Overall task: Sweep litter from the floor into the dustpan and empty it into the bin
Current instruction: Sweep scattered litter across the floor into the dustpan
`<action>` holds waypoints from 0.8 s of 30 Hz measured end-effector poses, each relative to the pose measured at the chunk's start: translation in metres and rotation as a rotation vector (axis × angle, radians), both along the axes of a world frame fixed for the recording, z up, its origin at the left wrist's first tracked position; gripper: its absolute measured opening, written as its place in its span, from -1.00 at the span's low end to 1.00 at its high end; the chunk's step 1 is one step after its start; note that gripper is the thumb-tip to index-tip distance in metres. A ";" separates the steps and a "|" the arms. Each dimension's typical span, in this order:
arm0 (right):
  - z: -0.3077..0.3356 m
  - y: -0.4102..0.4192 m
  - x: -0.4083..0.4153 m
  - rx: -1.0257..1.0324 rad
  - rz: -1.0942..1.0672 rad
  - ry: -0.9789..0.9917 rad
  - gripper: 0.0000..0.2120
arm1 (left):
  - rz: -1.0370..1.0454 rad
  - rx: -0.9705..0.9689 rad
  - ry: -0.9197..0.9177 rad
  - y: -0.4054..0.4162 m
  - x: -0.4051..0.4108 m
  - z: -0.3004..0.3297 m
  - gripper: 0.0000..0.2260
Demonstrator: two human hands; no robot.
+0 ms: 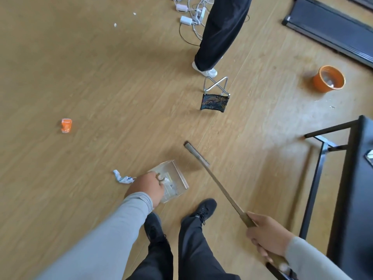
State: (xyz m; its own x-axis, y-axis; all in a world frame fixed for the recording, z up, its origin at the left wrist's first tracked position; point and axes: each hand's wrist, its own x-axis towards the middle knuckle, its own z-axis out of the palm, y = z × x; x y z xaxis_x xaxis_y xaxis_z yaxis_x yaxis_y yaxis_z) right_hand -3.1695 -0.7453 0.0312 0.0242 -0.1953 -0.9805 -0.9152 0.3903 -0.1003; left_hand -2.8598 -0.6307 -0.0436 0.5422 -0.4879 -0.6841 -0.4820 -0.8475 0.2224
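Observation:
My left hand (147, 188) grips the handle of a metal dustpan (175, 178), which hangs low over the wooden floor with some litter inside. My right hand (266, 237) holds the long handle of a broom (217, 182); its head points up and left, just right of the dustpan. A crumpled white and blue paper (122, 178) lies on the floor left of the dustpan. An orange wrapper (66, 125) lies further left. Small white scraps (115, 25) sit at the far back. The orange bin (328, 79) stands at the right with litter in it.
Another person's leg (218, 35) stands at the top centre beside a small folding stool (215, 96). White chargers and cables (191, 15) lie behind. A black table frame (331, 178) fills the right edge. A dark treadmill (331, 27) lies top right. My feet are below the dustpan.

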 end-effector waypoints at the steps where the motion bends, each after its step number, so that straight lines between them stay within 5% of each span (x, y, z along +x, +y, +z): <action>1: -0.013 0.002 0.012 -0.021 0.058 0.032 -0.60 | 0.002 0.000 -0.002 -0.001 0.000 0.000 -0.72; 6: -0.038 0.026 0.053 0.001 0.182 0.017 -0.62 | 0.009 0.011 0.003 0.000 0.002 -0.002 -0.79; 11: 0.022 -0.003 0.015 0.160 -0.282 -0.078 -0.59 | 0.006 0.022 0.077 0.013 0.009 -0.005 -0.78; 13: 0.053 -0.009 0.010 0.173 -0.299 -0.116 -0.64 | 0.014 0.009 0.099 0.024 0.016 -0.001 -0.70; 24: 0.048 -0.023 0.112 -0.198 0.351 -0.120 -0.69 | 0.375 -0.073 0.060 0.120 0.053 0.077 -0.63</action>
